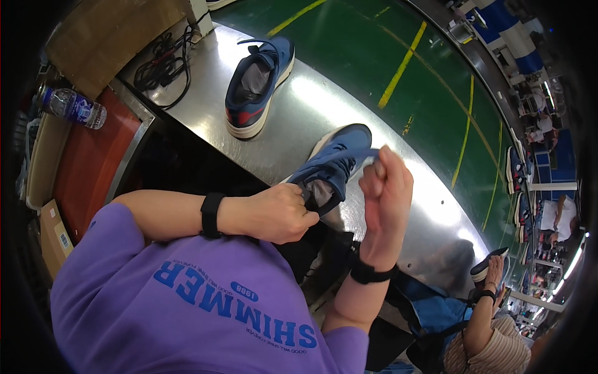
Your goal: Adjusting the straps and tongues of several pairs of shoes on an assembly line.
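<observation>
A blue sneaker (pixel 342 163) with a pale sole lies on the metal bench in front of me, toe pointing away, grey stuffing inside its opening. My right hand (pixel 387 184) is raised at the shoe's right side, fingers pinched on a blue shoelace (pixel 361 153) stretched over the tongue. At the near left of the shoe, my left hand (pixel 280 213) is closed in a fist by the collar. A blue strand of lace runs to it, though its fingertips are partly hidden. The matching sneaker (pixel 258 87), with a red and navy heel, stands farther left, its lace loose.
The shiny metal bench (pixel 205 115) bears a coiled black cable (pixel 163 65) by a cardboard box (pixel 106 37). A water bottle (pixel 73 107) lies at far left. Beyond is a green floor (pixel 367 56) with yellow lines. At lower right a co-worker's hand (pixel 494 274) touches another shoe.
</observation>
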### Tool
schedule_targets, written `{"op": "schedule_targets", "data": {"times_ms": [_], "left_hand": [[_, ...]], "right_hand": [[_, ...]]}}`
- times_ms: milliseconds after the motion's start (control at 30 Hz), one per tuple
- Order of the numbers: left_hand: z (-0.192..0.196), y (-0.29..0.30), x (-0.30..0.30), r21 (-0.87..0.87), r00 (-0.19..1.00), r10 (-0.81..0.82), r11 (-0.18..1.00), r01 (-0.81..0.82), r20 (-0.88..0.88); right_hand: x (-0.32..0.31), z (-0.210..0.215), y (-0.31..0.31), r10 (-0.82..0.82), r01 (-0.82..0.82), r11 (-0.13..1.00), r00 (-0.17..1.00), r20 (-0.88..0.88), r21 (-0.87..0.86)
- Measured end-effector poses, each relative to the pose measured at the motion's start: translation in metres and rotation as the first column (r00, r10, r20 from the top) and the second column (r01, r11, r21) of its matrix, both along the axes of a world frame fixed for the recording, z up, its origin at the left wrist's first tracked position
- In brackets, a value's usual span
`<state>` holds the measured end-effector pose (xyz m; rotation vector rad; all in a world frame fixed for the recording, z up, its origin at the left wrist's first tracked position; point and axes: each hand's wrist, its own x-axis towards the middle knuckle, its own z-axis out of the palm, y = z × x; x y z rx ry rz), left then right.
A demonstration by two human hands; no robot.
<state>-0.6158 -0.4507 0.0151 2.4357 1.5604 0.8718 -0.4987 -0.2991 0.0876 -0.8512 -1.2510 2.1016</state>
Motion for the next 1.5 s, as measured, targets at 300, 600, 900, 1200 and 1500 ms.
{"op": "schedule_targets", "data": {"times_ms": [300, 600, 900, 1200, 1500], "left_hand": [[0.035, 0.025, -0.027, 0.267, 0.983, 0.185, 0.946, -0.183, 0.017], [0.021, 0.053, -0.017, 0.241, 0.953, 0.296, 0.922, -0.302, 0.062], [0.034, 0.06, -0.05, 0.219, 0.989, -0.137, 0.965, 0.147, -0.06], [0.044, 0.069, -0.045, 0.197, 0.919, -0.153, 0.951, 0.236, -0.363], [0.016, 0.04, -0.033, 0.319, 0.976, 0.215, 0.924, -0.213, 0.029]], "right_hand": [[-0.013, -0.005, 0.002, 0.017, -0.067, 0.967, 0.979, 0.204, 0.244], [0.023, -0.052, -0.062, -0.481, 0.205, 0.69, 0.846, 0.229, 0.694], [0.02, -0.075, -0.078, -0.508, 0.108, 0.634, 0.804, 0.307, 0.766], [0.023, -0.071, -0.081, -0.523, -0.106, 0.46, 0.77, 0.366, 0.882], [0.018, -0.075, -0.08, -0.473, 0.059, 0.663, 0.805, 0.357, 0.746]]}}
